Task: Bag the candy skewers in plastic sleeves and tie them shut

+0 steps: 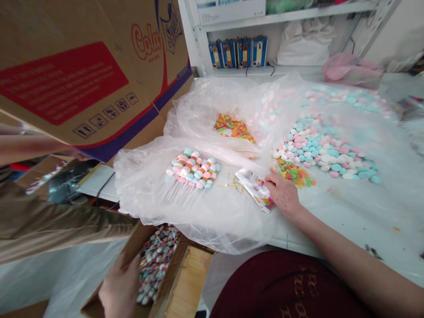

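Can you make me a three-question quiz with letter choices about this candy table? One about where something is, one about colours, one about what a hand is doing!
1. Where do the lollipops lie?
A on clear plastic
B on the shelf
C on the floor

2. What colours are the big candy pile?
A black, brown
B pink, blue, white
C all red

3. What is the right hand doing?
A waving in air
B resting on a small packet
C holding scissors

Answers: 1 A, plastic sheet beneath them. 2 B, pastel pieces. 3 B, fingers lie on it.
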### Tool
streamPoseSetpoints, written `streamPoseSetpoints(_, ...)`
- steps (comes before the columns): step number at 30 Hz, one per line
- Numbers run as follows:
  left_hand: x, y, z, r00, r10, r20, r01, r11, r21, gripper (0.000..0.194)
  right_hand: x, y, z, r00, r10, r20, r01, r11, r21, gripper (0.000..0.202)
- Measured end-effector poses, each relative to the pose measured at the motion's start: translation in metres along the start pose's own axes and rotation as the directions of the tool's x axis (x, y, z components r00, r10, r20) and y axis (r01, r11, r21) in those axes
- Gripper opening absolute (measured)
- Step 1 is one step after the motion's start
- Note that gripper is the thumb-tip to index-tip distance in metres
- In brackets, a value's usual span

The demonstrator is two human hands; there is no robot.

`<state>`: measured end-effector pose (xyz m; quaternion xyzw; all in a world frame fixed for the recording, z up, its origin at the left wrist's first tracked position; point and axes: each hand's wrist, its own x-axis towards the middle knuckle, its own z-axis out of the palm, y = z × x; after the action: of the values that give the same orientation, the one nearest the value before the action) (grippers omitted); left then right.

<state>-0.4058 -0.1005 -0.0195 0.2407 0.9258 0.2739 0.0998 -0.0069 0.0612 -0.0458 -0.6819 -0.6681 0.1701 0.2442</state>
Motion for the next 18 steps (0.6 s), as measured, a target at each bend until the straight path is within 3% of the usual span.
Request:
streamPoseSetpoints(1,-0.008,0.014,0.004,0.989,0.124,-0.086,-0.123,0.992,0.014,0.012,-0.001,0.001,-0.002,0.999,-0.025,-0.039,0.027,0.999,0.047,0.021)
streamPoseSetpoints(3,-0.032,0.045,0.011,0.885,0.395,-0.247,-0.427,0.899,-0.092,0.019,-0.004,0.002,-0.007,0.986,-0.099,-0.131,0.122,0.977,0.174,0.02)
streamPoseSetpoints(5,-0.061,0.079,0.022,0.811,0.545,-0.213,-0.585,0.743,-0.325,0.022,-0.009,-0.002,-0.012,0.974,-0.104,-0.203,0.17,0.925,0.34,0.017)
streamPoseSetpoints(7,-0.091,0.112,0.036,0.818,0.568,0.09,-0.43,0.709,-0.559,0.022,-0.016,-0.011,-0.016,0.988,0.011,-0.152,0.074,0.837,0.542,0.017)
streamPoseSetpoints(8,-0.105,0.127,0.044,0.782,0.552,0.289,-0.273,0.721,-0.637,0.024,-0.02,-0.018,-0.017,0.994,0.082,-0.077,-0.014,0.771,0.636,0.018)
streamPoseSetpoints(10,-0.129,0.151,0.061,0.614,0.492,0.617,0.133,0.706,-0.695,0.035,-0.028,-0.034,-0.018,0.983,0.16,0.091,-0.173,0.63,0.757,0.022)
streamPoseSetpoints(12,-0.144,0.166,0.076,0.382,0.523,0.762,0.431,0.629,-0.647,0.043,-0.035,-0.051,-0.016,0.971,0.145,0.19,-0.239,0.555,0.796,0.023)
streamPoseSetpoints(13,-0.149,0.17,0.083,0.323,0.538,0.779,0.518,0.589,-0.621,0.043,-0.037,-0.059,-0.015,0.97,0.125,0.211,-0.244,0.556,0.795,0.023)
streamPoseSetpoints(14,-0.151,0.172,0.088,0.316,0.536,0.782,0.57,0.552,-0.609,0.042,-0.04,-0.067,-0.013,0.97,0.095,0.224,-0.237,0.577,0.782,0.022)
streamPoseSetpoints(15,-0.151,0.171,0.091,0.351,0.515,0.782,0.6,0.518,-0.61,0.039,-0.041,-0.074,-0.01,0.971,0.065,0.231,-0.222,0.61,0.761,0.022)
streamPoseSetpoints(18,-0.138,0.16,0.093,0.539,0.359,0.762,0.632,0.425,-0.648,0.032,-0.04,-0.091,0.0,0.96,-0.055,0.275,-0.159,0.701,0.695,0.024)
